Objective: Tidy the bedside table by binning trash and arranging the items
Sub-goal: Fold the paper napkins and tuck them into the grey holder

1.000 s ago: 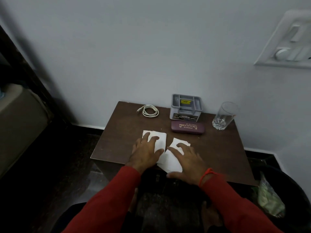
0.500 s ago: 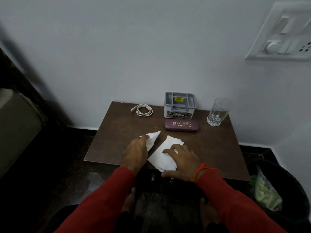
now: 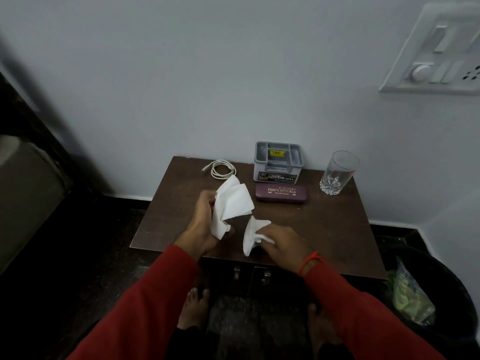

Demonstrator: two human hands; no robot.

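Above the front of the brown bedside table [image 3: 337,229], my left hand [image 3: 202,227] grips a crumpled white tissue [image 3: 231,206] lifted off the surface. My right hand [image 3: 283,246] is closed on a second white tissue [image 3: 253,233], bunched and raised just above the tabletop. At the back of the table lie a coiled white cable [image 3: 220,169], a grey plastic organiser [image 3: 278,162], a maroon spectacle case [image 3: 281,193] and an empty drinking glass [image 3: 337,172].
A black bin [image 3: 446,289] holding a green plastic bag stands on the floor to the right of the table. A wall rises right behind the table, with a switch panel [image 3: 439,53] high on the right. A dark bed frame is at the left.
Both tissues lay flat on the table under my hands a second ago. Each hand has since gathered its tissue and lifted it off the surface.
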